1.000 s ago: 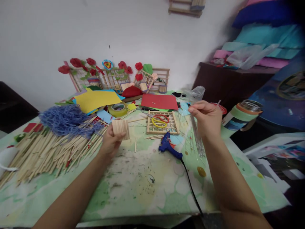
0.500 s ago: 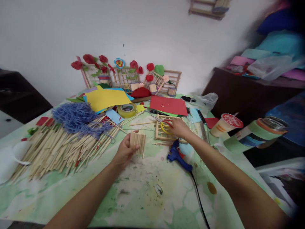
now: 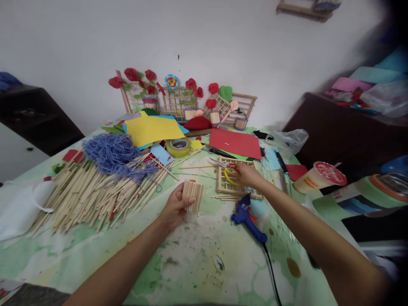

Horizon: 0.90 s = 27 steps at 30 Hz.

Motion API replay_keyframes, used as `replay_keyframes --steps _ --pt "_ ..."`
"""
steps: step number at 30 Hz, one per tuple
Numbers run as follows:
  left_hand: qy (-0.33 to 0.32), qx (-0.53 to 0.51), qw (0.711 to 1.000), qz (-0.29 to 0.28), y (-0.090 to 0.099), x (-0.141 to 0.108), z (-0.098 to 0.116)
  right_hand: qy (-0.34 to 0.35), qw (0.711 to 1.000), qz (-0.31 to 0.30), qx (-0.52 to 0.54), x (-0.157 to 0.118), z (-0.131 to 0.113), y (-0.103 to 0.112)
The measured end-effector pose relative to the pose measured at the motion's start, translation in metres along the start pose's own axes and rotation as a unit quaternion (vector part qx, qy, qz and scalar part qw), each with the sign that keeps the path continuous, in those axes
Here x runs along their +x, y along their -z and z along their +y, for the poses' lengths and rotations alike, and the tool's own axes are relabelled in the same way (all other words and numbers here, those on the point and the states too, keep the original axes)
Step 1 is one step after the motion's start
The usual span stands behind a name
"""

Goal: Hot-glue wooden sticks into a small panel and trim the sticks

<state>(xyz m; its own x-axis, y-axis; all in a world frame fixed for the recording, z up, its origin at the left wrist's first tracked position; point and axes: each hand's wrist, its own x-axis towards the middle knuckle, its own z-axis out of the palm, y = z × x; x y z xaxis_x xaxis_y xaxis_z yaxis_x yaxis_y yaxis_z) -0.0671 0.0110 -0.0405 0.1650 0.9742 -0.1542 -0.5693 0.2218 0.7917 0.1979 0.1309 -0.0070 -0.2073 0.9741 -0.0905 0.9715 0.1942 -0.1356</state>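
Observation:
My left hand (image 3: 178, 204) grips a small panel of short wooden sticks (image 3: 193, 196) set side by side, thumb on the near face and fingers behind. It is held above the middle of the table. My right hand (image 3: 248, 175) is closed at the handles of a pair of scissors (image 3: 231, 175) with red and yellow grips. The scissors lie over a wooden stick lattice (image 3: 220, 182), their blades pointing left past its edge. Just below the lattice rests a blue glue gun (image 3: 247, 216) with a black cord. A few thin sticks (image 3: 226, 197) are beside it.
A heap of sticks (image 3: 86, 199) with blue yarn (image 3: 110, 153) covers the left side. Coloured sheets (image 3: 153, 131), a tape roll (image 3: 178, 147) and red paper (image 3: 235, 143) lie behind. A cup (image 3: 318, 178) and a bottle (image 3: 360, 195) stand right. Flower-trimmed lattices (image 3: 178, 100) lean on the wall.
The view has swung a little to the left, so everything sits further right. The stick panel is turned slightly more toward me. My right hand stays at the scissors.

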Motion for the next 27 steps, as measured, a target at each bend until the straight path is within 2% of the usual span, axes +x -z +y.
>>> replay_keyframes --steps 6,10,11,13,15,18,22,24,27 --pt "0.046 -0.064 0.996 0.028 0.001 0.003 0.004 -0.025 0.994 0.058 0.089 -0.013 0.01 0.005" --pt "0.058 -0.088 0.994 0.019 0.0 0.004 0.005 -0.031 0.977 0.079 0.198 -0.043 -0.001 0.006" --pt "0.062 -0.089 0.994 0.021 -0.001 0.003 0.004 -0.017 0.947 0.085 0.311 -0.054 -0.009 0.006" --pt "0.078 -0.085 0.993 0.013 -0.005 -0.001 0.0 0.001 0.865 0.083 0.495 -0.074 -0.028 0.006" --pt "0.096 -0.075 0.992 -0.013 -0.01 -0.006 -0.005 0.005 0.815 0.06 0.576 -0.088 -0.049 0.004" --pt "0.113 -0.063 0.99 -0.057 -0.015 -0.012 -0.011 0.009 0.801 0.027 0.598 -0.096 -0.073 -0.003" --pt "0.121 -0.047 0.989 -0.071 -0.016 -0.015 -0.013 0.028 0.799 -0.043 0.599 -0.094 -0.083 -0.016" --pt "0.114 -0.041 0.99 -0.071 -0.015 -0.015 -0.012 0.03 0.782 -0.057 0.62 -0.095 -0.085 -0.018" --pt "0.104 -0.019 0.992 -0.074 -0.014 -0.015 -0.013 0.025 0.747 -0.043 0.663 -0.099 -0.088 -0.017"
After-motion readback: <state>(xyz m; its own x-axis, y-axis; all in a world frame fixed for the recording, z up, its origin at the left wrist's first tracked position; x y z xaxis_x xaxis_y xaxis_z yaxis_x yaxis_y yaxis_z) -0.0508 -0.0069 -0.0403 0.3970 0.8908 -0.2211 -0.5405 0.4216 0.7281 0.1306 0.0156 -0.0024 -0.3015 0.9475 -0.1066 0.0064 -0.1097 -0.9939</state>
